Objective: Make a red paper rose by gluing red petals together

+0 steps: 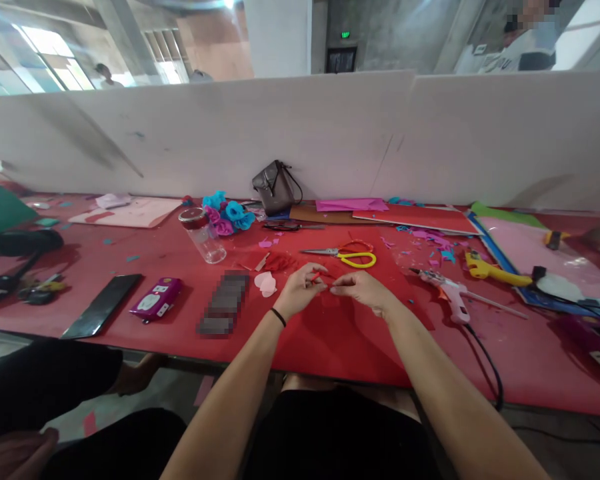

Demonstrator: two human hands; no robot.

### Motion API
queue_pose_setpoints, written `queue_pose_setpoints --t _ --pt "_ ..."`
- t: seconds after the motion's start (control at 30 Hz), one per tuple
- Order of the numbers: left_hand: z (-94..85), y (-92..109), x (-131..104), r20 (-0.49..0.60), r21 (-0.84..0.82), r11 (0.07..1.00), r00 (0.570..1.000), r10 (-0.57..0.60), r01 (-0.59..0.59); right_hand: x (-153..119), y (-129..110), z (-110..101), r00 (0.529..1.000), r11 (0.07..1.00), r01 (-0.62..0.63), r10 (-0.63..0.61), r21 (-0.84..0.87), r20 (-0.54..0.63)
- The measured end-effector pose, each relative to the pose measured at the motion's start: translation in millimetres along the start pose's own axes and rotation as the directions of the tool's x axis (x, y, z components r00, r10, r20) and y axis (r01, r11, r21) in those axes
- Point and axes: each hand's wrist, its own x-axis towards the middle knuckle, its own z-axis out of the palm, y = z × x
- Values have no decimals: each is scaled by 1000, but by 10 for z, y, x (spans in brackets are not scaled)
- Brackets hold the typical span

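Note:
Both hands meet over the red sheet on the table, fingers pinched. My left hand (304,288), with a dark band at the wrist, grips a small red piece (317,277) that looks like paper. My right hand (361,291) pinches at the same red piece from the other side; fingertips partly hide it. Just beyond them lie scissors (359,259) with yellow handles, blades pointing left. Red scraps (276,262) lie beyond my left hand, and pale pink paper petals (266,285) to its left.
At right lie a pink glue gun (453,297) with its cord and a yellow glue gun (495,270). Left are a clear jar (205,240), paper flowers (227,215), a purple power strip (157,299) and a phone (104,305). A bag (276,188) stands by the white partition (205,133). Another person sits left.

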Motion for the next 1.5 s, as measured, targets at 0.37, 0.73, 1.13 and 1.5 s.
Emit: queue_pose_setpoints --t 0.37,0.73,1.13,1.5 --pt "185 -171 80 -177 -273 962 982 -57 7 295 -24 21 895 835 257 -15 487 -445" --pt "155 -104 12 -122 -499 866 987 -103 29 186 15 -64 894 793 250 31 556 -446" --pt "190 -83 41 -99 -548 832 982 -162 82 148 -60 46 907 761 219 72 610 -415" --pt "259 -96 55 -109 -557 823 974 -200 106 120 -114 173 898 775 247 42 581 -438"
